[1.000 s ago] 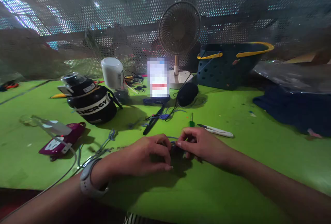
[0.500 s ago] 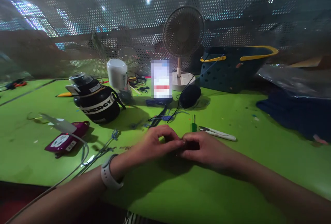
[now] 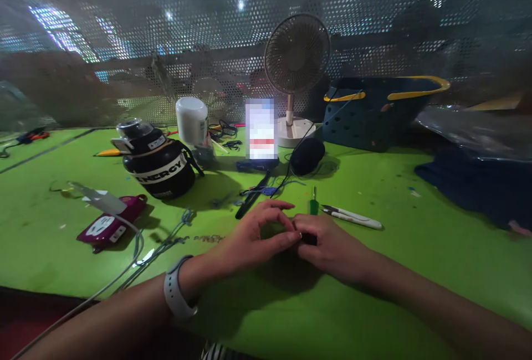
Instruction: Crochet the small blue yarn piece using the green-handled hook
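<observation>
Over the green table, my left hand [image 3: 260,236] and my right hand [image 3: 330,245] meet at the fingertips. The left thumb and index finger pinch together, with another finger stretched out above them. My right fingers are curled and pressed closed against the left fingertips. A tiny shiny spot shows between them, too small to name. Just beyond the right hand lie a small tool with a green handle [image 3: 314,206] and white-handled thread snips [image 3: 353,217]. To the left of my left hand is a little row of small brownish pieces [image 3: 210,238].
A purple power strip [image 3: 110,224] with a plug and cable lies left. Behind stand a black bottle [image 3: 160,169], a white container [image 3: 192,119], a lit phone [image 3: 261,130] on a stand, a fan [image 3: 297,52] and a dark basket [image 3: 357,122]. Dark cloth [image 3: 469,183] lies right.
My left hand's upper fingers have lifted and straightened away from the pinch. The right fingers have curled tighter. The whole view has shifted slightly.
</observation>
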`<state>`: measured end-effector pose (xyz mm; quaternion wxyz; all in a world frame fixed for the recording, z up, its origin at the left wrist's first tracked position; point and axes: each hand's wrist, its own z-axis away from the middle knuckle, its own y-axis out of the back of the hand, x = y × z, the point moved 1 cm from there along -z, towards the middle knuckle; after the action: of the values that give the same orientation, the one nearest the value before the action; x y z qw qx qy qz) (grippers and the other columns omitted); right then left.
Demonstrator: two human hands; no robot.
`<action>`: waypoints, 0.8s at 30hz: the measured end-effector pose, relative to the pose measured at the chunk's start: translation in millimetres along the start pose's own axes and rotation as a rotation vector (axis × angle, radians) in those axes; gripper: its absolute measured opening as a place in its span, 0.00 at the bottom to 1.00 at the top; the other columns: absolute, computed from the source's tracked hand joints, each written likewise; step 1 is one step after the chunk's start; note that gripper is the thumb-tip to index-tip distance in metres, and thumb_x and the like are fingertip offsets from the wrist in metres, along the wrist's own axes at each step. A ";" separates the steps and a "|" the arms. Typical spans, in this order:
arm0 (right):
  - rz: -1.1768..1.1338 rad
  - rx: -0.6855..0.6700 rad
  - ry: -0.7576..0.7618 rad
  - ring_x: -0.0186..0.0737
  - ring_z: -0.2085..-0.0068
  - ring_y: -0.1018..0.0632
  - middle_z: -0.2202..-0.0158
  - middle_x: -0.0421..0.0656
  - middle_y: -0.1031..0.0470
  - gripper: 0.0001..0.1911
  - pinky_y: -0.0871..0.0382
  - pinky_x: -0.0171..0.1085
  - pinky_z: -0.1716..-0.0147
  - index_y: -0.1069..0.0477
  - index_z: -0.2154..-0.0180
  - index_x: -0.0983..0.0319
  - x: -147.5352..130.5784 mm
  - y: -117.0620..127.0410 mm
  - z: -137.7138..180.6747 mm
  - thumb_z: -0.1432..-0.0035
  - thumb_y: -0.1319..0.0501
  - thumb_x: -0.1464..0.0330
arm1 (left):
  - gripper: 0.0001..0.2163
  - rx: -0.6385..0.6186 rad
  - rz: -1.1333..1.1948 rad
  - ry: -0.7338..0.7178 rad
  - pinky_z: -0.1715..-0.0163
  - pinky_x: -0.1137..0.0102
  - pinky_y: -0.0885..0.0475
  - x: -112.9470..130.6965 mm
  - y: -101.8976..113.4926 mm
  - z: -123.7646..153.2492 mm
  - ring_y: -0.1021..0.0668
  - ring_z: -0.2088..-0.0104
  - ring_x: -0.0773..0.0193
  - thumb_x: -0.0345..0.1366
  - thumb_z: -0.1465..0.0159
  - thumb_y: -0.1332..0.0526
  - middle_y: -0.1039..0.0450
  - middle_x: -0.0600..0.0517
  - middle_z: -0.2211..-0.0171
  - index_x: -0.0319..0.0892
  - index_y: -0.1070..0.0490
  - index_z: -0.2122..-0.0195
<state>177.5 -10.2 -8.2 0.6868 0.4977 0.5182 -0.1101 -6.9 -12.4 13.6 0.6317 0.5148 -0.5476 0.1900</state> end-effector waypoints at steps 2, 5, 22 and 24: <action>-0.095 -0.030 -0.095 0.33 0.73 0.30 0.73 0.38 0.31 0.09 0.39 0.33 0.75 0.33 0.72 0.62 2.6 0.6 1.3 0.38 0.43 0.68 | 0.12 0.105 -0.076 0.000 0.47 0.57 0.35 3.0 5.0 6.2 0.28 0.48 0.56 0.41 0.39 0.35 0.30 0.45 0.51 0.42 0.31 0.57; -0.155 -0.060 -0.168 0.34 0.73 0.29 0.73 0.39 0.30 0.13 0.38 0.33 0.76 0.31 0.71 0.62 3.3 2.6 3.1 0.36 0.44 0.63 | 0.22 0.098 -0.277 -0.023 0.54 0.57 0.31 3.8 9.3 15.4 0.27 0.55 0.54 0.45 0.46 0.30 0.29 0.45 0.57 0.40 0.32 0.55; -0.246 -0.038 -0.278 0.30 0.79 0.27 0.77 0.38 0.29 0.12 0.31 0.30 0.79 0.34 0.71 0.62 5.3 7.3 1.5 0.36 0.45 0.64 | 0.04 -0.536 -0.270 -0.201 0.68 0.72 0.32 12.3 8.0 24.2 0.27 0.70 0.65 0.34 0.36 0.41 0.27 0.51 0.70 0.41 0.28 0.66; -0.287 -0.040 -0.292 0.31 0.78 0.26 0.77 0.38 0.29 0.12 0.30 0.32 0.78 0.35 0.71 0.62 5.1 8.2 1.4 0.36 0.45 0.64 | 0.09 -0.515 -0.260 -0.170 0.71 0.73 0.35 8.5 5.0 22.7 0.29 0.73 0.67 0.38 0.34 0.42 0.29 0.53 0.73 0.41 0.28 0.68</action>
<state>186.1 -5.5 -7.8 0.7415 0.3837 0.4809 -0.2677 -19.4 -32.6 20.5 0.7125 0.4175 -0.5580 -0.0815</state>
